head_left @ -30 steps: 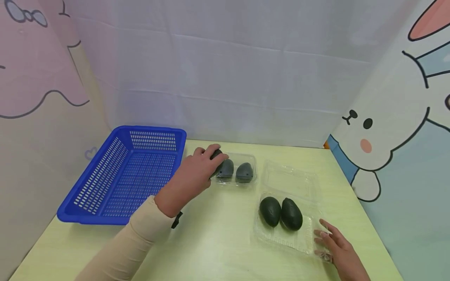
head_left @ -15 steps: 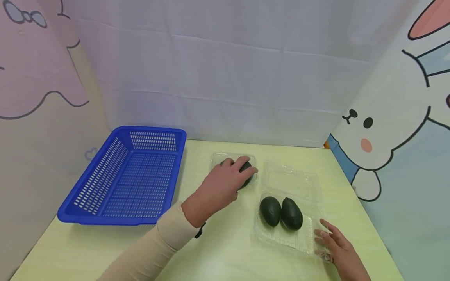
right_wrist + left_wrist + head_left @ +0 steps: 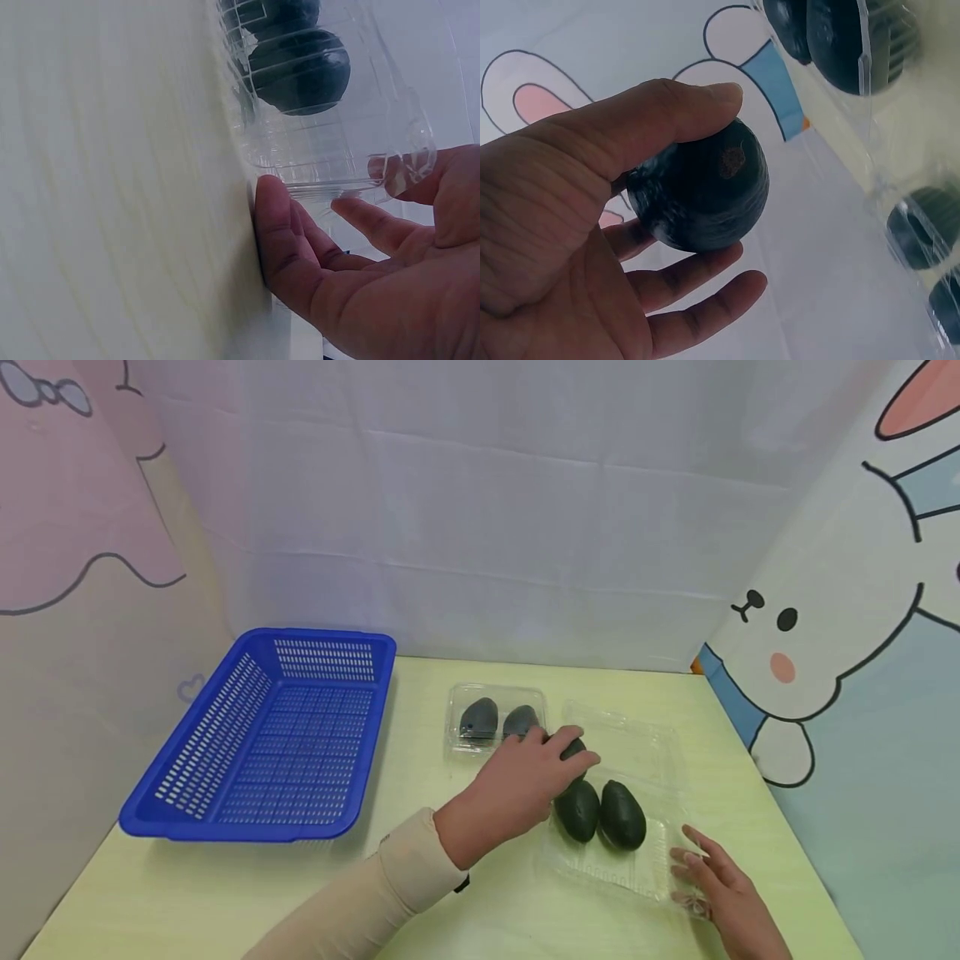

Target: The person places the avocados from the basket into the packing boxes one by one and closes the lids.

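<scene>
In the head view my left hand point(image 3: 521, 785) grips a dark green avocado point(image 3: 573, 752) above the back of the open clear plastic clamshell container point(image 3: 660, 868). The left wrist view shows thumb and fingers around that avocado point(image 3: 705, 195), its stem scar facing the camera. Two more avocados, a left one point(image 3: 577, 812) and a right one point(image 3: 622, 817), lie side by side in the clamshell. My right hand point(image 3: 731, 893) holds the clamshell's right edge. In the right wrist view its thumb is at the rim and its fingers touch the wall.
A blue plastic basket point(image 3: 352, 814) stands at the left of the pale table point(image 3: 480, 902). Behind my left hand is a closed clear container point(image 3: 459, 714) with two dark avocados inside. The clamshell's lid point(image 3: 622, 739) lies back toward the rear curtain point(image 3: 480, 527).
My left hand has carried its avocado rightward, from over the closed container to the back of the open clamshell. The right hand and the two avocados in the clamshell stay put.
</scene>
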`<state>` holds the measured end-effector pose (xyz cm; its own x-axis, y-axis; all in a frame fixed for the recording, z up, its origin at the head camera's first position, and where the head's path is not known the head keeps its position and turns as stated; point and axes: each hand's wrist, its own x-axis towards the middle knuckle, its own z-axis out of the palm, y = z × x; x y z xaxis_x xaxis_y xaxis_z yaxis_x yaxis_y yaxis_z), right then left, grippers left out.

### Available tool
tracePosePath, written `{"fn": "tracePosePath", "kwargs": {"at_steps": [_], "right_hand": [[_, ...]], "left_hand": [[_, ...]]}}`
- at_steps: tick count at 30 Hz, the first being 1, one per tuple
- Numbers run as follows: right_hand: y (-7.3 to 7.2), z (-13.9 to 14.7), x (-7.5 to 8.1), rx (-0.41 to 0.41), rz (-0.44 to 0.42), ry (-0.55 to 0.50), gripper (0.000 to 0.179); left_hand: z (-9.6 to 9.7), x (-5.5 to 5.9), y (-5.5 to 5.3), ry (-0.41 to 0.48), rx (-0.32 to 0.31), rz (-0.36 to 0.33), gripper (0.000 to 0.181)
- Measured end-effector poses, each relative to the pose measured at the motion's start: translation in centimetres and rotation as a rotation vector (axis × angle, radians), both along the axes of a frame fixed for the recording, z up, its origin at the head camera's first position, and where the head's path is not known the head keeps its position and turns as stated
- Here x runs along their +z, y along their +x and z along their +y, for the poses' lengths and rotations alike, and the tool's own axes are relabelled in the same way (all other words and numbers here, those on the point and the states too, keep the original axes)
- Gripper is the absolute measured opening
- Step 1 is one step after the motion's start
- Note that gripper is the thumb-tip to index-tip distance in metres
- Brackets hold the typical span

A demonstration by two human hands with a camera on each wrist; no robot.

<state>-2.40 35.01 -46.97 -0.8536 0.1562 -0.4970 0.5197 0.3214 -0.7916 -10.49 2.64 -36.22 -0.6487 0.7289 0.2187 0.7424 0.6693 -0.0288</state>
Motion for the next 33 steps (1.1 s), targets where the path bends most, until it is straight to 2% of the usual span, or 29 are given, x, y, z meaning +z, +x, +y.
{"fn": "tracePosePath", "kwargs": {"at_steps": [10, 18, 25, 33], "right_hand": [[-0.1, 0.0, -0.1, 0.001, -0.006, 0.008, 0.061], [-0.1, 0.0, 0.0, 0.008, -0.017, 0.017, 0.063], [0.0, 0.0, 0.0, 0.007, -0.009, 0.000, 0.061], [0.0, 0.1, 0.1, 0.015, -0.012, 0.000, 0.062]], "left_hand": [[2.1, -1.0, 1.1, -0.043, -0.053, 0.037, 0.059], [3.6, -1.5, 2.1, -0.101, -0.100, 0.020, 0.054], [5.3, -2.6, 3.2, -0.145, -0.151, 0.033, 0.045], [6.9, -3.5, 3.7, -0.185, -0.201, 0.012, 0.043]]}}
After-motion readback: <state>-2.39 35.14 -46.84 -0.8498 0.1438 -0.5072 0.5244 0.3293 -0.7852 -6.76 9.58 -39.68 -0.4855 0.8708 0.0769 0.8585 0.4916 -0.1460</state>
